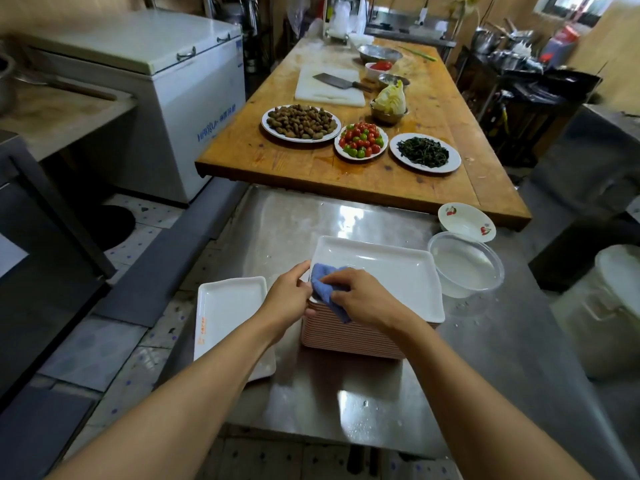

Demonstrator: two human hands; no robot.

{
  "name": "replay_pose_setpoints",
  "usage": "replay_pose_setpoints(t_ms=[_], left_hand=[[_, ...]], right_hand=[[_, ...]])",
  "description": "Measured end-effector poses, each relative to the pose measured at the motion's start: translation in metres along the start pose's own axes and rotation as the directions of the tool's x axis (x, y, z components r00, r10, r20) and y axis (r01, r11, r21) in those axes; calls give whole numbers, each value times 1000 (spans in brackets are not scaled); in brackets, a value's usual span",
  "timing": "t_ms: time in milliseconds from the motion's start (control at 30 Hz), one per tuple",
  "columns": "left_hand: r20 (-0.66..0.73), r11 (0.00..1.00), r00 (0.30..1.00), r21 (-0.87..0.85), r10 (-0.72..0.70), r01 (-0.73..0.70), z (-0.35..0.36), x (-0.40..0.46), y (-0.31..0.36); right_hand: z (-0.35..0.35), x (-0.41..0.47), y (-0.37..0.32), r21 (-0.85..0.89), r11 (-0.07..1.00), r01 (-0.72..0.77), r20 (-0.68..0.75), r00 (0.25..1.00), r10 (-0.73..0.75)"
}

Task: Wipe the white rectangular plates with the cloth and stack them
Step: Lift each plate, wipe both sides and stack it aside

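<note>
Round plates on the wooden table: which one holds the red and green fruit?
The middle plate, between the plate of peanuts and the plate of dark greens.

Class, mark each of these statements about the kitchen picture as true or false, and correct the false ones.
1. The right hand presses a blue cloth on the top plate of the stack. True.
2. The left hand holds a knife. False: it grips the top plate's left edge; the cleaver lies on the cutting board.
3. A single white plate lies left of the stack. True.
4. The clear tub sits on the wooden table. False: it stands on the steel table.
</note>
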State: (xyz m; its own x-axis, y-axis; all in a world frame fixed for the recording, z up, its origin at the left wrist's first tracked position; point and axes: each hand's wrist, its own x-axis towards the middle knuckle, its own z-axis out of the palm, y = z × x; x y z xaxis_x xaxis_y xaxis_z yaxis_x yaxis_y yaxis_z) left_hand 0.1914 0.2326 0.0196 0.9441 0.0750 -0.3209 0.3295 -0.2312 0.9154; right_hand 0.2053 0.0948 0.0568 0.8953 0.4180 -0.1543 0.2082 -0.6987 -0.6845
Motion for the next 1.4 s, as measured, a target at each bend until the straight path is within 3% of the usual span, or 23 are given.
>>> replay_pose_setpoints(t_ms=[100, 233, 367, 533, 667, 800, 900, 1033, 1167, 1400], left_hand=[[-3, 1000, 1000, 7, -4, 4, -1, 0, 0], [-61, 988, 997, 151, 50, -41, 3, 2, 5], [-78, 840, 983, 533, 165, -99, 9, 5, 11], [-23, 782, 988, 614, 156, -109, 8, 10, 14], [-13, 836, 992, 539, 129, -102, 6, 10, 17], [-4, 910, 995, 405, 101, -90, 1, 9, 17], [-6, 889, 995, 449, 97, -84, -1, 4, 14], [-7, 939, 999, 342, -33, 33, 4, -12, -12], [-125, 962, 992, 270, 4, 30, -1, -7, -11], [-168, 992, 985, 122, 33, -12, -13, -1, 6]], right_hand=[[4, -8, -1, -79, 994, 74, -3, 997, -74], [12, -17, 12, -442, 894, 73, -30, 995, -96], [-4, -41, 37, -563, 827, -6, -125, 989, -77], [-30, -69, 67, -639, 752, -163, -244, 970, 3], [-43, -72, 76, -689, 696, -203, -280, 960, 3], [-50, -50, 75, -643, 742, -191, -284, 959, 1], [-55, -28, 73, -663, 722, -197, -285, 958, 0], [-49, -4, 64, -571, 797, -195, -272, 961, 40], [-33, -1, 59, -554, 814, -175, -287, 958, 10], [-38, -10, 64, -546, 806, -231, -332, 942, 45]])
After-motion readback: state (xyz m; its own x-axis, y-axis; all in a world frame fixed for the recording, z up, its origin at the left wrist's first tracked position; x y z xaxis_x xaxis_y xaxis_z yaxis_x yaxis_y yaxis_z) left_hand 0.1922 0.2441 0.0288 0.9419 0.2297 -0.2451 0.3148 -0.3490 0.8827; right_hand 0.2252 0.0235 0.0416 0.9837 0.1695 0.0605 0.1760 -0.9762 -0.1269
